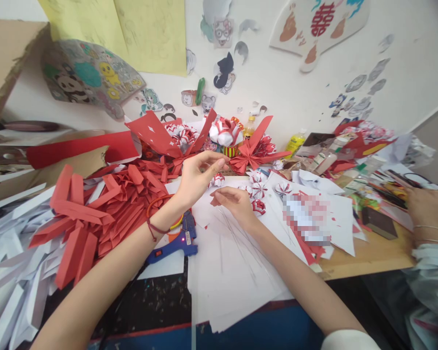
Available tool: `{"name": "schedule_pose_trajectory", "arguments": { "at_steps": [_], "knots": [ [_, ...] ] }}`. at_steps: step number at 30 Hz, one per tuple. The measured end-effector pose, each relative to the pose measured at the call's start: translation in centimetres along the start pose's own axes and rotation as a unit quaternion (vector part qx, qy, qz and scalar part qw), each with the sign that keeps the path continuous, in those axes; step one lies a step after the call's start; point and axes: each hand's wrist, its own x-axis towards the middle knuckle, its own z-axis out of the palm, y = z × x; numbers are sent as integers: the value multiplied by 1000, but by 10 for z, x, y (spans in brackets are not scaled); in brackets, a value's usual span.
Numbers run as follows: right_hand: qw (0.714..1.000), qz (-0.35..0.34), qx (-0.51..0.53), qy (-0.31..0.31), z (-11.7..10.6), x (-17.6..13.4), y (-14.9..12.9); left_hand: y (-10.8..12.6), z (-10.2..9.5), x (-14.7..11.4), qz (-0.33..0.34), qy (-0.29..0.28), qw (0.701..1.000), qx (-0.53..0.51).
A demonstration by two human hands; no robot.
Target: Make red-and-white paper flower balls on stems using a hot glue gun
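My left hand [200, 175] is raised over the white paper sheets [237, 272], thumb and fingertips pinched together. What they hold, if anything, is too fine to make out. Just below and to the right, my right hand [235, 203] pinches a small dark red paper piece [215, 198]. Thin wires [237, 243] lie on the sheets under it. Behind my hands is a small red-and-white paper flower [218, 180], with more rolled paper blossoms [258, 190] to the right. A blue glue gun [182, 240] with a lit indicator lies beside my left forearm.
Folded red paper strips [105, 209] heap up at left, beside white ones [14, 277]. Finished paper flowers [226, 132] and a red paper bow [250, 158] stand against the wall. Bottles [326, 155] and clutter fill the right. Another person's hand [428, 209] is at far right.
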Motion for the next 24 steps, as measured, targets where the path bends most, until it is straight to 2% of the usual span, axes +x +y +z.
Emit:
{"name": "schedule_pose_trajectory", "arguments": {
  "at_steps": [7,16,24],
  "knots": [
    [1000,-17,-3,-4,1,1,-4,1,0,0,14,21,999,36],
    [996,-33,12,87,-6,4,0,4,2,-1,15,42,998,32],
    [994,-27,41,97,-6,5,0,2,2,-1,1,54,998,21]
  ]
}}
